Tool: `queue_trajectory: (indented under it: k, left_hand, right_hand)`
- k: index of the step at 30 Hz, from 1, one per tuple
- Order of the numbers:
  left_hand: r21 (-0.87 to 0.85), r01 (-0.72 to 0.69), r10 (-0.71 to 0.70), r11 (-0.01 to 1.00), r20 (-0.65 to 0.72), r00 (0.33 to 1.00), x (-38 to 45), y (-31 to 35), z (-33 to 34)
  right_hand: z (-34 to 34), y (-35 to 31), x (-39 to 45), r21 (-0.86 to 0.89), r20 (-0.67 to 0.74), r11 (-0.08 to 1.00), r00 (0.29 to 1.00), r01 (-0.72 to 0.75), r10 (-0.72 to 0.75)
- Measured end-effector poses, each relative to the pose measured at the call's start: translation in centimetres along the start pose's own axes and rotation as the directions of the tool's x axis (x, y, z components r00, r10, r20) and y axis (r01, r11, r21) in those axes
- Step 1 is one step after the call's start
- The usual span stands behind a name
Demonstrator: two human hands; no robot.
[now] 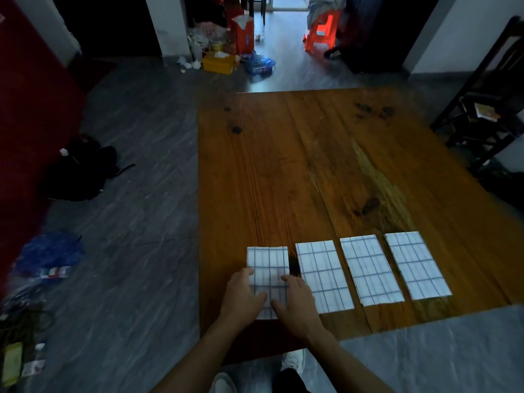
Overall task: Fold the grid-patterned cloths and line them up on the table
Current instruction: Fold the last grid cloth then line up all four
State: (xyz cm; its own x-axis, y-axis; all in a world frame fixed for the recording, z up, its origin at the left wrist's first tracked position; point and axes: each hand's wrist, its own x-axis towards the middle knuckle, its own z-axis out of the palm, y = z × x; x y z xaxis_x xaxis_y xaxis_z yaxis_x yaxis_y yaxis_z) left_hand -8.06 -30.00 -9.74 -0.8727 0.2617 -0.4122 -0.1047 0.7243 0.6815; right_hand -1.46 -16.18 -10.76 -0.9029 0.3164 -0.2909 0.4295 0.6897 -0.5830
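The leftmost folded cloth (268, 276) lies at seven o'clock on the table (312, 165), close to its near edge. The left hand (243, 296) and right hand (295, 302) rest flat on it, fingers relaxed, gripping nothing. Three folded cloths (368, 269) run toward three o'clock. A careless lift could drag it askew or off the edge.

Four folded cloths in a row along the near edge of the table (326, 154)

The leftmost cloth (268, 262) lies under the left hand (243, 296) and right hand (296, 303), which rest side by side on its near half; to its right, set apart, lie the second cloth (323, 275), third cloth (368, 269) and fourth cloth (416, 265), with a chair (487, 114) beyond the table's far right corner
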Motion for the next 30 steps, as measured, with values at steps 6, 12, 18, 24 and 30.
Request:
queue_trajectory:
  k: [6,12,18,24,30]
  left_hand:
    - [-0.022,-0.03,0.03,0.999,0.012,0.999,-1.2,0.0,0.8]
    - [-0.022,-0.025,0.025,0.999,0.019,1.0,-1.0,0.2,0.6]
    - [-0.016,-0.038,0.038,0.999,0.039,0.998,-0.6,0.3,0.6]
    - [-0.013,-0.039,0.039,0.999,0.044,0.998,-0.4,0.3,0.5]
    - [-0.003,-0.031,0.031,1.0,0.046,0.998,-0.8,-0.2,0.4]
  right_hand:
    - [-1.2,-0.1,0.7,-0.01,0.036,1.0,0.999,0.011,-0.011]
    - [-1.4,0.0,0.9,-0.013,0.053,1.0,0.998,-0.021,0.021]
    - [-1.5,-0.1,0.7,0.003,0.036,1.0,0.999,-0.023,0.023]
    - [-1.7,-0.1,0.8,0.029,0.055,0.999,0.998,-0.027,0.026]
    - [-1.5,-0.3,0.7,0.051,0.059,0.999,0.998,-0.017,0.014]
